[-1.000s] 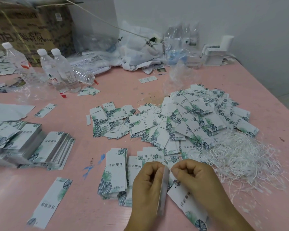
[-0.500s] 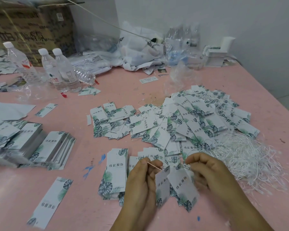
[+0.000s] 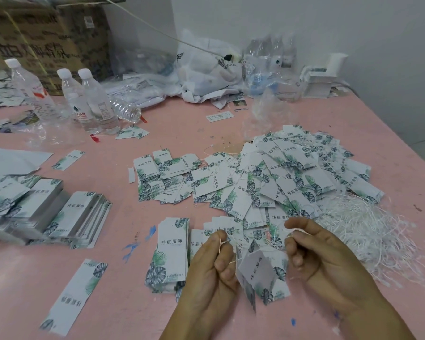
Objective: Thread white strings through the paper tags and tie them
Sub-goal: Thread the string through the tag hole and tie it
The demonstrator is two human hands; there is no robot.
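Note:
Low in the middle of the head view, my left hand [image 3: 212, 263] pinches one end of a thin white string [image 3: 227, 250]. My right hand [image 3: 314, 253] pinches the string's other end near its fingertips. Two leaf-printed paper tags [image 3: 255, 271] dangle from that string between the hands, tilted and turning. Beneath them small stacks of tags [image 3: 172, 251] lie on the pink table [image 3: 123, 305]. A loose heap of white strings [image 3: 363, 227] spreads just right of my right hand. A big pile of tags with strings on them [image 3: 292, 173] covers the table's middle and right.
Neat tag stacks [image 3: 66, 214] sit at the left, and one long tag [image 3: 74, 295] lies near the front. Water bottles [image 3: 84, 99], a cardboard box [image 3: 47, 38], plastic bags [image 3: 206, 69] and a white device [image 3: 322, 79] line the back by the wall.
My hands have drawn apart, each keeping a string end. The tags, earlier pressed together between the fingers, now hang free between the hands.

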